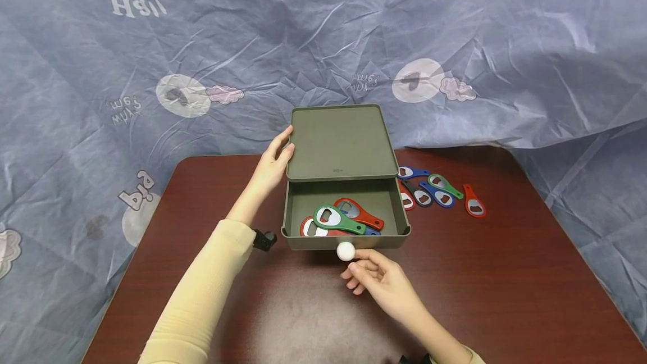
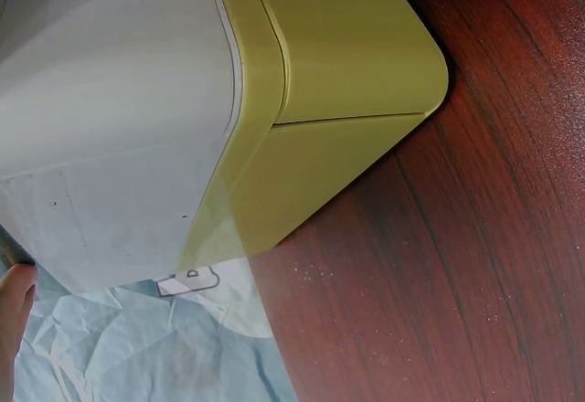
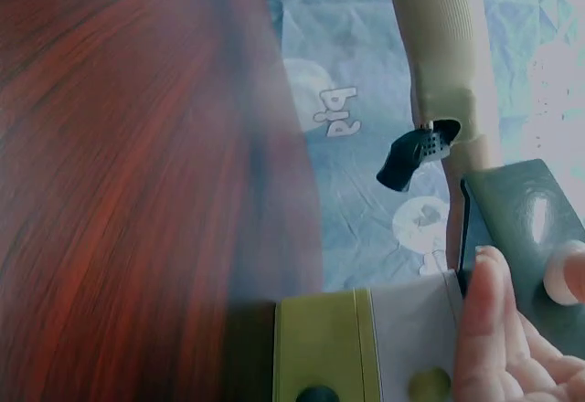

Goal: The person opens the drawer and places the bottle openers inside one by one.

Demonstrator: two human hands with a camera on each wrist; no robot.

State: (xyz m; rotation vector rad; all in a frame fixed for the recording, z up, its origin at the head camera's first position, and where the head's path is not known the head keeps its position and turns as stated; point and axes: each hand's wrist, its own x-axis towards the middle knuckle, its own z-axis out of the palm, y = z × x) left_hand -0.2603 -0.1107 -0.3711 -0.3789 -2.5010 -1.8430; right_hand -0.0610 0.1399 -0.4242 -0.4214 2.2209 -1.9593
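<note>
drawer box (image 1: pixel 343 139), olive, mark (image 1: pixel 337 171) illegible; bottle openers (image 1: pixel 338 218) inside; cloth (image 1: pixel 313 32) lettered "boo"; left grip (image 1: pixel 272 166) unclenched against box; right grip (image 1: pixel 381 282) loose, touching white knob (image 1: pixel 346 251).

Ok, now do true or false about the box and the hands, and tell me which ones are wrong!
1. The box's top drawer is open. True.
2. The left hand is at the drawer's knob. False: it is at the box's left side; the right hand is at the knob.
3. A green bottle opener lies in the drawer. True.
4. The open drawer's knob is blue. False: it is white.
5. Every bottle opener is inside the drawer. False: several lie on the table.
</note>
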